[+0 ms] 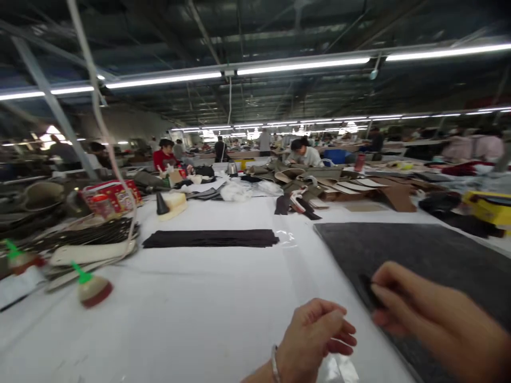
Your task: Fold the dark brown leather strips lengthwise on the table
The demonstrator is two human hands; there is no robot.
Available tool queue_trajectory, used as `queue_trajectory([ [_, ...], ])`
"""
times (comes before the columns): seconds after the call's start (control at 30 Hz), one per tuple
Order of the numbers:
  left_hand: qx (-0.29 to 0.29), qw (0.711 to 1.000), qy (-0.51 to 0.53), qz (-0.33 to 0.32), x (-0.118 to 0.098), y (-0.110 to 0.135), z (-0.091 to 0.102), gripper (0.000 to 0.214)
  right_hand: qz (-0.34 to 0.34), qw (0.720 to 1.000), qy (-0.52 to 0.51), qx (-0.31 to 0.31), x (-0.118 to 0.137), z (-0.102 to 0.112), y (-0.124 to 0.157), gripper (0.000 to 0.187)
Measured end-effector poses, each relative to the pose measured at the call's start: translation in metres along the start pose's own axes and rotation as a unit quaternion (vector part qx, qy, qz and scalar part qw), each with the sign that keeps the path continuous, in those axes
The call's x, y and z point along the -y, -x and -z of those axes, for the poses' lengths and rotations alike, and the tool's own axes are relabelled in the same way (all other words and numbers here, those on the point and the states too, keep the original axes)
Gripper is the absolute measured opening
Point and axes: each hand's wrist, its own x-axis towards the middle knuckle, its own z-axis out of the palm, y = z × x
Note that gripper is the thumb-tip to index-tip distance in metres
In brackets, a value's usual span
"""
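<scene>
My right hand (pixel 435 314), smeared by motion, is over the left edge of a dark grey sheet (pixel 403 247). Its thumb and fingers are pinched on a small black piece (pixel 369 290), too blurred to name. To its left, my left hand (pixel 315 332) hovers above the white tabletop (pixel 191 314), a bracelet at its wrist. Its fingers are loosely curved and apart, with nothing seen in them. Clear tape or film (pixel 339 369) shows shiny just below that hand. Farther off, a stack of long black strips (pixel 211 238) lies flat across the table.
On the left are two squeeze bottles with green tips, the nearer one (pixel 93 287) tilted, plus stacked pale pieces (pixel 91 252) and a hanging hose (pixel 106 127). A yellow block (pixel 171 205) bears a black cone. Brown material (pixel 395 194) is piled behind; co-workers sit beyond.
</scene>
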Motion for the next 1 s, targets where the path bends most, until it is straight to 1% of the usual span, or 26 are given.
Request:
queue_trajectory([
  [0.07,-0.048,0.998,0.022,-0.021,-0.022,0.022,0.031,0.056,0.037,0.991,-0.025,0.128,0.032,-0.052,-0.004,0.026],
  [0.1,-0.067,0.997,0.022,-0.036,-0.03,0.033,0.048,0.052,0.057,0.983,-0.021,0.173,0.047,-0.077,-0.003,0.025],
  [0.2,-0.092,0.993,0.017,-0.072,-0.045,0.063,0.099,0.043,0.083,0.97,-0.019,0.229,0.083,-0.148,0.005,0.021],
  [0.27,-0.101,0.992,0.014,-0.078,-0.052,0.081,0.129,0.041,0.089,0.962,-0.032,0.256,0.102,-0.187,0.009,0.02],
  [0.33,-0.127,0.989,0.007,-0.074,-0.057,0.096,0.154,0.041,0.092,0.956,-0.044,0.277,0.117,-0.218,0.011,0.02],
  [0.4,-0.165,0.984,-0.004,-0.066,-0.059,0.108,0.175,0.043,0.09,0.95,-0.058,0.293,0.129,-0.243,0.015,0.02],
  [0.5,-0.227,0.972,-0.025,-0.056,-0.058,0.124,0.206,0.046,0.103,0.93,-0.118,0.333,0.14,-0.273,0.023,0.015],
  [0.53,-0.248,0.967,-0.032,-0.054,-0.056,0.129,0.216,0.047,0.112,0.919,-0.141,0.351,0.141,-0.281,0.027,0.021],
  [0.6,-0.286,0.956,-0.04,-0.05,-0.053,0.137,0.236,0.047,0.135,0.902,-0.169,0.374,0.142,-0.297,0.033,0.039],
  [0.63,-0.302,0.951,-0.044,-0.051,-0.052,0.14,0.244,0.046,0.146,0.898,-0.172,0.377,0.141,-0.304,0.035,0.043],
  [0.7,-0.327,0.941,-0.056,-0.06,-0.052,0.147,0.259,0.043,0.164,0.898,-0.171,0.372,0.138,-0.316,0.039,0.043],
  [0.77,-0.34,0.935,-0.07,-0.067,-0.055,0.153,0.269,0.041,0.18,0.902,-0.169,0.353,0.135,-0.326,0.041,0.037],
  [0.87,-0.343,0.933,-0.089,-0.061,-0.063,0.161,0.277,0.037,0.214,0.911,-0.149,0.319,0.136,-0.336,0.04,0.034],
  [0.93,-0.349,0.93,-0.101,-0.058,-0.068,0.164,0.279,0.036,0.24,0.921,-0.1,0.29,0.143,-0.339,0.037,0.035],
  [1.0,-0.361,0.924,-0.114,-0.06,-0.071,0.166,0.281,0.036,0.246,0.93,-0.042,0.271,0.152,-0.34,0.034,0.037],
])
